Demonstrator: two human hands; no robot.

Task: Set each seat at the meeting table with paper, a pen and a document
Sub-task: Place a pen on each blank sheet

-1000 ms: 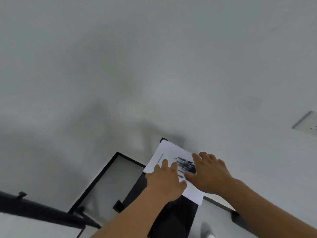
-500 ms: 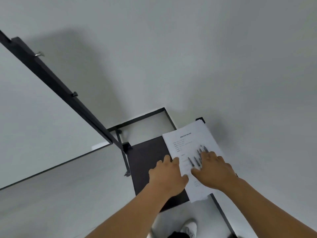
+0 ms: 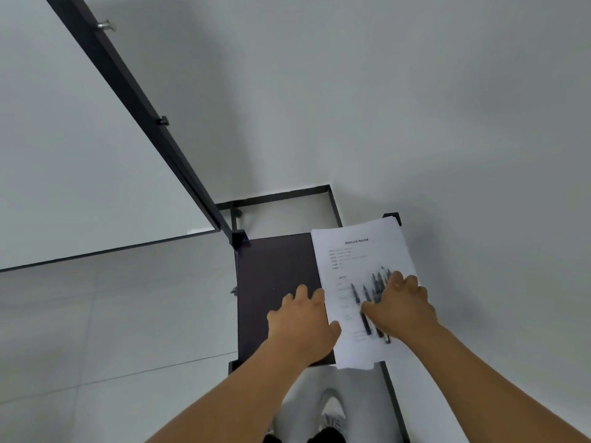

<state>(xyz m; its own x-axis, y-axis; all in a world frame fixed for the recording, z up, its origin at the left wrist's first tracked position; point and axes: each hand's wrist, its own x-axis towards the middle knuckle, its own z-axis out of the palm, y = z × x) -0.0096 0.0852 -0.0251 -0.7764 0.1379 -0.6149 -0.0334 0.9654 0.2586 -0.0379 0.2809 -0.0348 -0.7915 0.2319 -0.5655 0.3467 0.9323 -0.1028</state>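
A stack of white printed documents [image 3: 358, 251] lies on the right side of a small dark tabletop [image 3: 275, 266] set against the wall. Several dark pens [image 3: 367, 298] lie fanned out on top of the stack. My right hand [image 3: 403, 308] covers the pens' right side, with its fingers curled over them and its thumb beside them. At the stack's left edge rests my left hand [image 3: 300, 318], with the thumb on the paper and bent fingers on the dark top. The paper's lower edge overhangs the tabletop.
A whiteboard [image 3: 64, 155] in a black frame [image 3: 144, 103] stands at the left. The white wall [image 3: 415, 107] rises right behind the tabletop. Pale floor tiles [image 3: 112, 314] lie to the left, and my shoes [image 3: 332, 417] show below.
The view has swung round, bringing the whiteboard in at the left. Both hands have stayed on the stack and pens, with the right fingers curling a little more over the pens.
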